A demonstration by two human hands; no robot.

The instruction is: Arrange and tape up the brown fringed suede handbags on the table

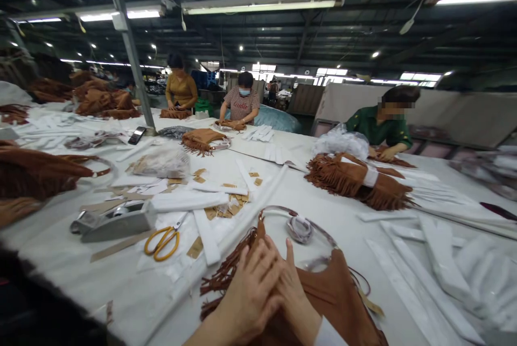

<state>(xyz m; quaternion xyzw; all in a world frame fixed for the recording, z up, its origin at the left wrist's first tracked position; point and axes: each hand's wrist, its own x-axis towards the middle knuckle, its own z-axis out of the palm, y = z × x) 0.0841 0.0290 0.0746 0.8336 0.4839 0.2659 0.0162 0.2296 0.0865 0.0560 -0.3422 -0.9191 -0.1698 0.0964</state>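
A brown fringed handbag (335,295) lies on the white table in front of me, its handle loop (278,209) pointing away. Over the bag my left hand (252,284) and my right hand (294,289) meet, the left partly covering the right. Left fingers are stretched out, pointing forward. One finger of my right hand sticks up, while others are hidden behind the left. Neither hand shows anything held. Wrapped strap material (300,228) sits inside the handle loop. A tan tag (371,304) hangs at the bag's right side.
Yellow-handled scissors (162,243) and a grey tape dispenser (117,221) lie left, near scattered tan tags (230,207). White padding strips (424,281) lie right. More brown fringed bags (355,179) are on the table. Several co-workers handle bags across it. A metal post (131,44) stands far left.
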